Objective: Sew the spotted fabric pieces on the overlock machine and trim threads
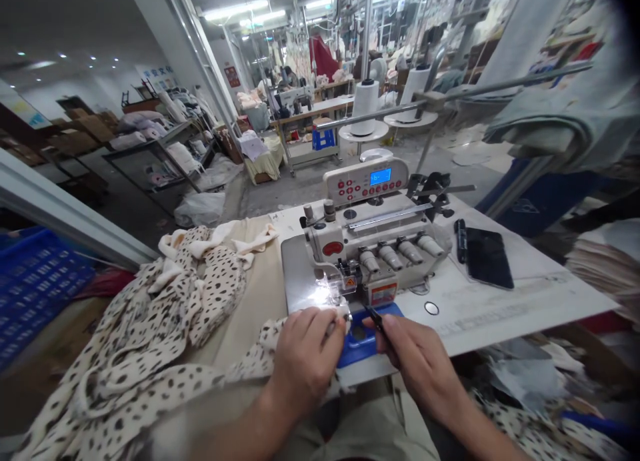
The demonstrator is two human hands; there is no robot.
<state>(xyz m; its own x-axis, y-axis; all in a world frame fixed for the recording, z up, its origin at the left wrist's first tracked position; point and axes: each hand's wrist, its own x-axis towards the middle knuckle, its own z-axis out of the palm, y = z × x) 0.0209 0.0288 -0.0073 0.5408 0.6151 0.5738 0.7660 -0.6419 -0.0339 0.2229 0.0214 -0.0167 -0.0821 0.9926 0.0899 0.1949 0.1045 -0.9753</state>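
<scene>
Left hand (304, 361): my fingers curl closed, pinching the edge of the cream, black-spotted fabric (213, 291) just in front of the presser foot.
Right hand (419, 365): my thumb and fingers pinch small black snips (375, 317), their tips pointing toward the fabric edge.
Fabric: it lies heaped to my left on the tabletop (525, 307), its long run stretching from the presser foot back toward my lap.
Nearer hand: my left, touching the fabric; my right is just beside it.
Beyond: a white overlock sewing machine (373, 241), with a phone (490, 257) lying to its right.
</scene>
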